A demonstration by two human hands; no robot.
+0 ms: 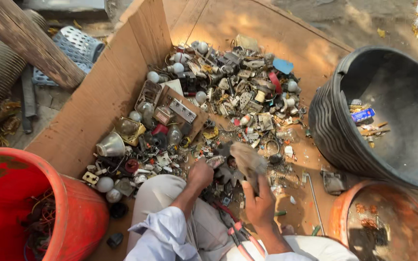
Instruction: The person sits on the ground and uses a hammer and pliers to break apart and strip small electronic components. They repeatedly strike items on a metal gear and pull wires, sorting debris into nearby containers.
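A blurred, dusty grey-brown scrap piece [247,162] is pinched in the right hand [260,205], fingers curled closed around its lower end, above the heap of mixed electrical scrap [209,111]. The left hand [200,175] rests knuckles-up in that heap, fingers tucked under; whether they grip anything cannot be told. The heap lies on a flattened brown cardboard sheet [102,96], between a red plastic tub [35,203] and a black ribbed tub [335,125].

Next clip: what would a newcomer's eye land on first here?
Most striking is the scrap heap of bulbs, switches and metal bits spread on flattened cardboard in the middle. The right hand lifts a blurred brownish piece beside the left hand. A red tub sits lower left, a black basin right.
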